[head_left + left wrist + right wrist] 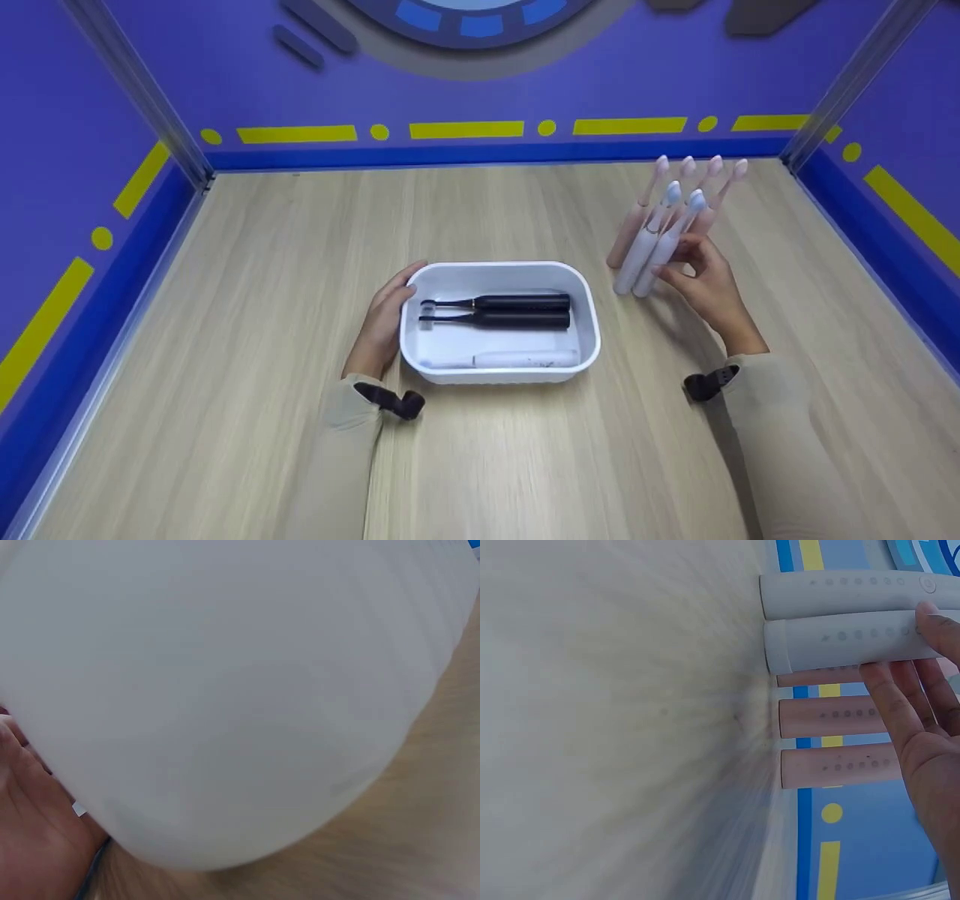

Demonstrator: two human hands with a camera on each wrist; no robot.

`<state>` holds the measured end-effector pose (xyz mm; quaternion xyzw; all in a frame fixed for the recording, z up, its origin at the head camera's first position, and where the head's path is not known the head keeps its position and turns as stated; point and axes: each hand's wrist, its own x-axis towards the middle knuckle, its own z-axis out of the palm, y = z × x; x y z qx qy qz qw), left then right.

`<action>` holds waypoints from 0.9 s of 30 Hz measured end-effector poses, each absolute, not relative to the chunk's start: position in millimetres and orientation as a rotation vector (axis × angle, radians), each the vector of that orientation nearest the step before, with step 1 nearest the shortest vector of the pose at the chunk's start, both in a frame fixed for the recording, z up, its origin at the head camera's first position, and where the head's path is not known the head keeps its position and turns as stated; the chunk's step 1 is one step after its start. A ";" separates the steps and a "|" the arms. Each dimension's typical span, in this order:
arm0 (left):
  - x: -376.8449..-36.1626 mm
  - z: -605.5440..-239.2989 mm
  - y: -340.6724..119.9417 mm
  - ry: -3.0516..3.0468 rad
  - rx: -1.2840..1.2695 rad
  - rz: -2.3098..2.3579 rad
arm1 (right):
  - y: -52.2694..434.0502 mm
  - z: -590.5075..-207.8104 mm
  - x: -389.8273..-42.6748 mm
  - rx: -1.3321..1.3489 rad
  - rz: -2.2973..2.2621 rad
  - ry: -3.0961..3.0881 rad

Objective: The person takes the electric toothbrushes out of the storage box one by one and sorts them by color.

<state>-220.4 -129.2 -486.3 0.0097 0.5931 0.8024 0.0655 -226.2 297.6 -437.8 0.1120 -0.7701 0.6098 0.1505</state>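
In the head view my left hand (384,322) grips the left side of a white plastic bin (499,378), fingers along its wall and rim. Inside lie two black electric toothbrushes (523,320) side by side and a white electric toothbrush (525,359) along the near wall. My right hand (709,289) pinches an upright white electric toothbrush (832,643), thumb on its front and fingers on its side. Another white toothbrush (637,255) stands right beside it. Several pink toothbrushes (628,234) stand upright just behind. The bin's wall (225,690) fills most of the left wrist view.
The wooden tabletop (315,240) runs back to a purple-blue wall (480,101) with yellow marks. Panels close off the left and right sides, with metal posts (832,90) in the corners. Black wrist cameras (405,405) sit on both sleeves.
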 end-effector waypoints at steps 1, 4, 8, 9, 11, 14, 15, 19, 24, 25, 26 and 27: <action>-220.5 -486.1 -129.3 1.793 0.033 2.418 | 297.6 -437.7 -226.3 0.315 1.753 -2.211; -220.8 -486.4 -129.5 1.804 0.034 2.412 | 297.9 -437.4 -226.5 0.309 1.738 -2.220; -221.6 -487.9 -129.8 1.808 0.037 2.410 | 298.3 -436.9 -226.3 0.308 1.740 -2.236; -221.6 -487.9 -129.7 1.806 0.039 2.411 | 298.2 -436.4 -225.8 0.304 1.739 -2.245; -221.3 -488.0 -129.6 1.810 0.041 2.408 | 297.5 -435.1 -224.7 0.295 1.741 -2.261; -220.7 -487.3 -129.4 1.813 0.038 2.409 | 299.0 -436.6 -225.4 0.288 1.732 -2.287; -220.6 -487.2 -129.4 1.818 0.038 2.406 | 300.6 -439.0 -226.9 0.287 1.732 -2.291; -220.7 -487.2 -129.0 1.807 0.031 2.420 | 309.3 -451.7 -234.1 0.284 1.736 -2.304; -221.4 -486.9 -128.3 1.801 0.018 2.425 | 313.6 -458.5 -236.5 0.280 1.756 -2.302; -221.5 -487.0 -128.2 1.804 0.016 2.423 | 313.4 -458.1 -236.0 0.277 1.765 -2.298; -221.6 -487.1 -128.2 1.810 0.016 2.419 | 313.3 -457.5 -235.4 0.272 1.774 -2.294; -221.6 -487.2 -128.1 1.813 0.015 2.418 | 313.1 -456.7 -234.6 0.273 1.776 -2.293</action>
